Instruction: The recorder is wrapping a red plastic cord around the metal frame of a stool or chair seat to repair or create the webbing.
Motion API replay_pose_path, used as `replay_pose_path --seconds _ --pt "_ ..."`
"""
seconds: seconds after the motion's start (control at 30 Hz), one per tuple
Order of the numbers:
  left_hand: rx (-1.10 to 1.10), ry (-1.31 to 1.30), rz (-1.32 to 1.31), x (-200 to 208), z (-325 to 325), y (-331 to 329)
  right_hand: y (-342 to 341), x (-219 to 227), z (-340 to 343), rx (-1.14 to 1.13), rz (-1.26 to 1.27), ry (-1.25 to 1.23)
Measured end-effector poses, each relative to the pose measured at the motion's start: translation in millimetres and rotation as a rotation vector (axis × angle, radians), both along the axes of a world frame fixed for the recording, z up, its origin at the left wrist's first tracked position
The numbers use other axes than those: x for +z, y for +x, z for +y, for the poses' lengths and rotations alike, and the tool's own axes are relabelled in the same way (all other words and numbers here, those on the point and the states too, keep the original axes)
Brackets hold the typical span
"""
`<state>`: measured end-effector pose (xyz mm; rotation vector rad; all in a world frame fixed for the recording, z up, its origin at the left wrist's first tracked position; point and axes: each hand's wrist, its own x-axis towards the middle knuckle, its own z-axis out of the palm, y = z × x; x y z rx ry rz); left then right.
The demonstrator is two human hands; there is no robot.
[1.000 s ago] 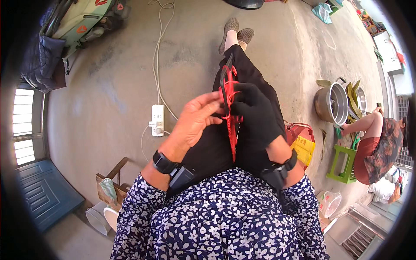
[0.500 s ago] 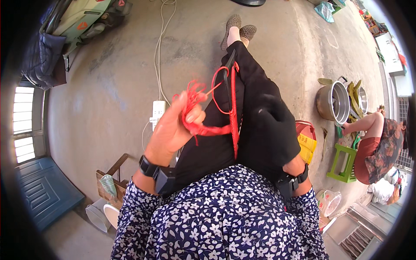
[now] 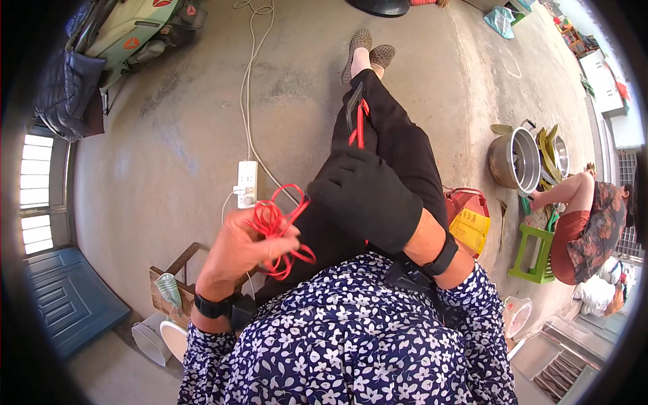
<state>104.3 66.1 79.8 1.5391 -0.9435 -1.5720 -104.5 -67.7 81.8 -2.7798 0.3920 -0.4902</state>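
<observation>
Loops of thin red cord sit bunched in my bare left hand, its thumb and fingers closed around them. My right hand, in a black glove, is over my thighs with its fingers curled. One cord loop reaches the gloved fingertips; what they grip, if anything, is hidden against the black trousers. Beyond the glove, a narrow red woven strip lies along my legs beside a black band. The glove covers the strip's middle, and only a bit of red shows below it.
A white power strip with a long cable lies on the floor at left. A red bag with a yellow label is right of my legs. Farther right are a metal pot, a green stool and a seated person.
My right hand has come up from beside my right thigh to over the red strip. The left hand has moved down and left, with the cord now in open loops.
</observation>
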Motion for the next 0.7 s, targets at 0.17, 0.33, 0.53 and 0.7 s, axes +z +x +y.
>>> replay_pose_path --seconds 0.17,0.33,0.53,0.7 --pt "0.157 -0.203 0.060 -54 -43 -11 -33 3 18 -0.201 -0.089 0.596" --pt "0.119 -0.292 0.122 -79 -83 -64 -55 11 37 -0.438 -0.361 1.200" --pt "0.088 -0.210 -0.311 -75 -90 -78 -66 27 49 -0.518 -0.453 1.715" --pt "0.144 -0.282 0.080 -74 -91 -64 -70 25 11 -0.462 -0.283 0.547"
